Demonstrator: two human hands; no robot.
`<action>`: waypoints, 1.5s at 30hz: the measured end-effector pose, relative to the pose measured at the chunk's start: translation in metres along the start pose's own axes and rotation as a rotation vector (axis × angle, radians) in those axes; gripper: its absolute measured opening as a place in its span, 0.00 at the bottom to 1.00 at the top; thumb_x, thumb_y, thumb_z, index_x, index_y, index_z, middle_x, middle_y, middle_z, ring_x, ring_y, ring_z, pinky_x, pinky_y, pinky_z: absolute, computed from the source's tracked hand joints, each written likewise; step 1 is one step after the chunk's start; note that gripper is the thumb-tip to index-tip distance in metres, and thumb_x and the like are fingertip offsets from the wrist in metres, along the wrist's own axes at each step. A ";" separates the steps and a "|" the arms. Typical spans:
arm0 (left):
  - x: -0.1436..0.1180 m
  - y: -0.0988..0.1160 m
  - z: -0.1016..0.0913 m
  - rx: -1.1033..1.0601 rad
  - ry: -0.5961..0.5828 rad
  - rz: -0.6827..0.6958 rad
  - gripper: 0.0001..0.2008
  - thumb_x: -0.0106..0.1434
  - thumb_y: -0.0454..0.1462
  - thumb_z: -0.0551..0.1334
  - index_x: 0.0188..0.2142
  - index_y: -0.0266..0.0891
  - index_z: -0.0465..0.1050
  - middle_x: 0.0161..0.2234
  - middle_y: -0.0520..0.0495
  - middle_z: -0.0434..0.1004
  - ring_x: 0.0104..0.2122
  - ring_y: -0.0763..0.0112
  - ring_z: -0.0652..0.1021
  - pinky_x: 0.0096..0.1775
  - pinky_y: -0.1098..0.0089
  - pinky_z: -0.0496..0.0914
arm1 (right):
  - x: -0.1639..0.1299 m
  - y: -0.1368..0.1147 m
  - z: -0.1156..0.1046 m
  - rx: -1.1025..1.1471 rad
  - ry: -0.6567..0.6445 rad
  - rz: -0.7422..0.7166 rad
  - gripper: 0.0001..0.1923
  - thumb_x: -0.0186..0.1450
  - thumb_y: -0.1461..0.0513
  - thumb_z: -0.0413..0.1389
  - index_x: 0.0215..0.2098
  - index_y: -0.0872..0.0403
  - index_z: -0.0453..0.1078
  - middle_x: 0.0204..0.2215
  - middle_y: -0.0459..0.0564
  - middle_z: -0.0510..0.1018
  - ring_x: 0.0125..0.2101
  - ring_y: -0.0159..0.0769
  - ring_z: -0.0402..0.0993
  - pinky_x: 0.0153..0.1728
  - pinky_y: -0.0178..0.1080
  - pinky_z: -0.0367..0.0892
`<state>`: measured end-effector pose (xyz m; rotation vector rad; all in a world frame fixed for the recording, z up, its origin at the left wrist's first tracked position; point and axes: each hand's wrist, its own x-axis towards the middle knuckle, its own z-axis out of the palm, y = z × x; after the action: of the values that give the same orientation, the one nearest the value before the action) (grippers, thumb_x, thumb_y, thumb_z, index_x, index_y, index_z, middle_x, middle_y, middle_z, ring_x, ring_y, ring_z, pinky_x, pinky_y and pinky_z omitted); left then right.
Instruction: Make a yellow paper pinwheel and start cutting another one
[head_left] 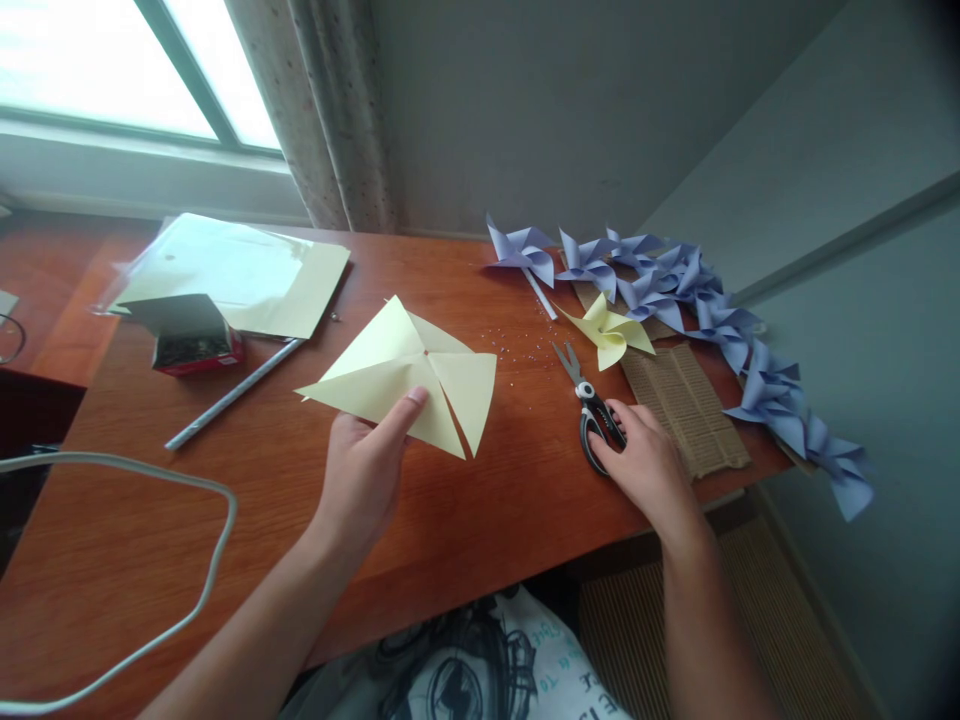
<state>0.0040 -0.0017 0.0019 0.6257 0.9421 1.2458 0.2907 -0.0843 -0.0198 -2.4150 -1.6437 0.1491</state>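
Here the left hand [367, 460] had the pale yellow, slit paper sheet [375, 365] pinched near its lower edge, thumb pressed flat on top and pointing to one o'clock, the other fingers tucked out of sight beneath. The sheet was held over the middle of the worktop [487, 520], its long axis running from just below nine o'clock, where the sharpest corner pointed, across to three. Another corner poked up toward eleven, and a cut gaped from near the small red dot in the middle down to five.

Over at just past three from the sheet, the right hand [634, 450] was curled around the black-and-grey handles of the silver-bladed scissors [583, 390]; how tightly, I couldn't tell. Those blades stood slightly parted, tips aimed at eleven.

Just before three sat the yellow paper pinwheel [606, 332], right by the scissor tips and close to the brown corrugated cardboard [682, 410]. Behind them, lilac-blue paper pinwheels [651, 300] swept in an arc from one round past three!

And on the other flank: pale yellow sheets [315, 300] at ten, the small red open box [199, 350] at nine, and the silvery-white rolled tube [232, 395] slanting from seven toward two.
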 end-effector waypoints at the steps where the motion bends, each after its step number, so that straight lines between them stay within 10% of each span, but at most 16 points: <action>1: 0.000 0.000 0.000 0.004 -0.001 -0.003 0.21 0.58 0.38 0.73 0.51 0.39 0.79 0.49 0.42 0.83 0.47 0.55 0.81 0.44 0.66 0.76 | -0.001 0.000 0.001 0.022 0.006 -0.015 0.24 0.63 0.57 0.59 0.56 0.55 0.72 0.46 0.59 0.79 0.44 0.53 0.78 0.48 0.50 0.73; 19: 0.001 -0.001 -0.001 0.052 -0.003 -0.033 0.24 0.58 0.39 0.72 0.53 0.36 0.76 0.49 0.40 0.82 0.49 0.53 0.81 0.45 0.65 0.76 | 0.005 -0.064 0.021 0.403 0.219 -0.190 0.18 0.69 0.56 0.56 0.53 0.56 0.74 0.50 0.63 0.77 0.52 0.51 0.75 0.57 0.51 0.69; 25: -0.005 0.002 0.000 0.021 -0.123 -0.033 0.21 0.58 0.39 0.73 0.51 0.38 0.78 0.49 0.40 0.83 0.53 0.50 0.79 0.52 0.60 0.75 | 0.001 -0.093 0.017 1.280 -0.386 0.047 0.26 0.70 0.43 0.51 0.51 0.54 0.72 0.42 0.57 0.84 0.41 0.44 0.83 0.46 0.46 0.77; 28: -0.008 0.002 -0.003 0.064 -0.207 -0.102 0.20 0.56 0.39 0.74 0.49 0.38 0.80 0.49 0.40 0.84 0.51 0.49 0.81 0.52 0.58 0.75 | 0.012 -0.099 0.012 1.432 -0.473 0.093 0.32 0.70 0.39 0.45 0.56 0.53 0.69 0.43 0.57 0.84 0.41 0.47 0.84 0.41 0.46 0.78; 35: -0.007 0.002 -0.002 0.229 -0.316 -0.231 0.17 0.54 0.41 0.75 0.42 0.37 0.82 0.42 0.39 0.86 0.44 0.49 0.83 0.47 0.58 0.77 | 0.035 -0.092 0.004 1.339 -0.275 0.071 0.21 0.59 0.50 0.67 0.46 0.51 0.73 0.40 0.51 0.86 0.38 0.45 0.83 0.40 0.45 0.78; 45: 0.013 0.021 -0.015 0.251 -0.199 -0.097 0.13 0.59 0.43 0.71 0.41 0.39 0.81 0.37 0.45 0.83 0.35 0.64 0.80 0.35 0.71 0.71 | 0.020 -0.080 0.000 1.157 -0.244 -0.009 0.11 0.62 0.55 0.66 0.41 0.51 0.78 0.34 0.48 0.85 0.33 0.39 0.80 0.34 0.38 0.75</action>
<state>-0.0192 0.0139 0.0086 0.8745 0.9571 0.9674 0.2253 -0.0375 -0.0006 -1.5029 -1.1059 1.0783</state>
